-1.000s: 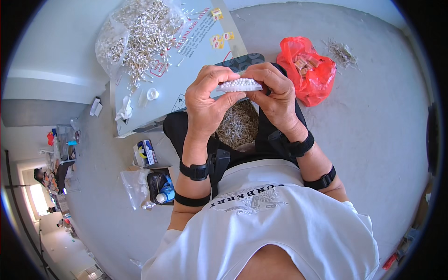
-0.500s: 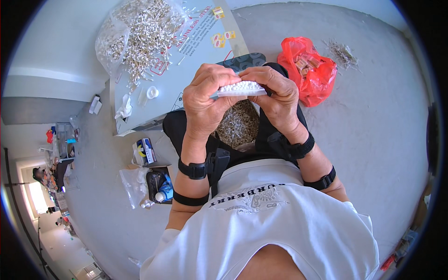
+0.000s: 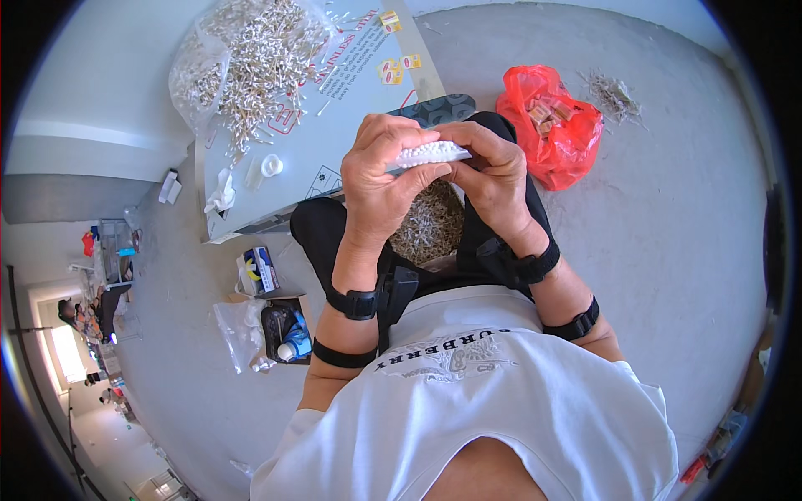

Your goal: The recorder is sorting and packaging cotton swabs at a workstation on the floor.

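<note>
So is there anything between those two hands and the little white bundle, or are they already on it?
Nothing visible stands between them. The left hand and right hand both already grip the white bundle, pinched between their fingers above the pile of small pieces in the lap.
</note>
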The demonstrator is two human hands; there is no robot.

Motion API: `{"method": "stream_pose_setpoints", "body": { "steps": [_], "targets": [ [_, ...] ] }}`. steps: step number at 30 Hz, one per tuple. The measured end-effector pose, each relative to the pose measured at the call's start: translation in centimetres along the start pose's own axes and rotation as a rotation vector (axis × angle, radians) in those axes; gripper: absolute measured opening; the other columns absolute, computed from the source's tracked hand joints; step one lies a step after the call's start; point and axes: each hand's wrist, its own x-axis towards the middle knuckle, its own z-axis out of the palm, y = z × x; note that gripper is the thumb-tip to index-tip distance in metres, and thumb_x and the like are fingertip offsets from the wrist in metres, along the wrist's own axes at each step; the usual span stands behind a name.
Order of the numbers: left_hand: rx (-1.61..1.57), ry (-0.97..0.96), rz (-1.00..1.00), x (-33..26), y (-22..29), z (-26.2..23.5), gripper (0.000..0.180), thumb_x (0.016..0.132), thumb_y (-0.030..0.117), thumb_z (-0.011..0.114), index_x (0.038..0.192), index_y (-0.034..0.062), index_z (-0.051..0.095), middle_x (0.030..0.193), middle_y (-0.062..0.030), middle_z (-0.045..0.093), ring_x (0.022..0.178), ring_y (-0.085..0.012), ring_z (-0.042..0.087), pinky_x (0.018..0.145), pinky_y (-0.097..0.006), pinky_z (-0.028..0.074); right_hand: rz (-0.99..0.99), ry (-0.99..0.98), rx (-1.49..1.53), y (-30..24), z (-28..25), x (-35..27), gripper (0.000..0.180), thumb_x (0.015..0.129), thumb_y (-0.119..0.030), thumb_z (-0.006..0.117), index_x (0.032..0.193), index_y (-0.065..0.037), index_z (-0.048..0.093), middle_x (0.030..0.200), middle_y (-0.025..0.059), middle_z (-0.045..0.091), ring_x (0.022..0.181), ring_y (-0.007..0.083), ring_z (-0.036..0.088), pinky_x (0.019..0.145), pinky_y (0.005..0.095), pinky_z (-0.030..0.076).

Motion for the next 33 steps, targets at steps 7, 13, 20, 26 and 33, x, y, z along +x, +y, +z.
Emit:
{"method": "stream_pose_setpoints", "body": {
  "steps": [7, 13, 20, 26, 33],
  "targets": [
    [-0.376, 0.098, -0.331, -1.4, -1.5, -0.1, 0.025, 0.075, 0.001, 0.079, 0.098, 0.0042, 0.072, 0.097, -0.0046, 0.067, 0.084, -0.0107, 0.061, 0.071, -0.025, 0.048, 0.269, -0.006, 0.270, 1.1, -0.2, 0.1, 0.027, 0.081, 0.006, 0.072, 0.107, 0.001, 0.064, 0.090, 0.0027, 0.067, 0.075, 0.0061, 0.061, 0.067, 0.0205, 0.051],
    [-0.386, 0.097, -0.297, -1.6, -2.3, 0.2, 0.026, 0.076, -0.005, 0.075, 0.100, 0.0040, 0.072, 0.101, -0.0066, 0.067, 0.090, -0.0118, 0.062, 0.074, -0.024, 0.050, 0.186, -0.006, 0.318, 1.8, 0.0, 0.5, 0.031, 0.080, 0.009, 0.071, 0.109, 0.001, 0.064, 0.102, 0.0048, 0.066, 0.091, 0.0082, 0.062, 0.080, 0.0230, 0.053],
    [-0.446, 0.128, -0.369, -2.6, -3.6, 0.9, 0.028, 0.075, -0.010, 0.073, 0.101, 0.0029, 0.070, 0.107, -0.0082, 0.065, 0.096, -0.0140, 0.063, 0.082, -0.026, 0.053, 0.209, 0.010, 0.318, 2.6, 0.3, 0.6, 0.036, 0.080, 0.012, 0.069, 0.113, 0.000, 0.062, 0.112, 0.0062, 0.064, 0.098, 0.0099, 0.062, 0.086, 0.0252, 0.053],
    [-0.518, 0.217, -0.496, -3.3, -5.8, 1.5, 0.026, 0.077, -0.011, 0.072, 0.100, 0.0016, 0.070, 0.105, -0.0063, 0.065, 0.093, -0.0116, 0.063, 0.078, -0.025, 0.053, 0.304, 0.006, 0.259, 4.9, 0.7, 1.2, 0.026, 0.085, 0.006, 0.068, 0.109, -0.002, 0.064, 0.104, 0.0042, 0.066, 0.090, 0.0085, 0.065, 0.075, 0.0227, 0.054],
    [-0.446, 0.225, -0.682, -4.2, -10.8, 3.8, 0.019, 0.081, -0.005, 0.071, 0.098, 0.0017, 0.070, 0.095, -0.0029, 0.069, 0.079, -0.0069, 0.061, 0.072, -0.021, 0.050, 0.429, 0.024, 0.197, 11.3, 1.1, 2.3, 0.010, 0.092, -0.005, 0.063, 0.101, -0.004, 0.064, 0.086, 0.0001, 0.067, 0.076, 0.0076, 0.066, 0.063, 0.0208, 0.052]
  ]
}}
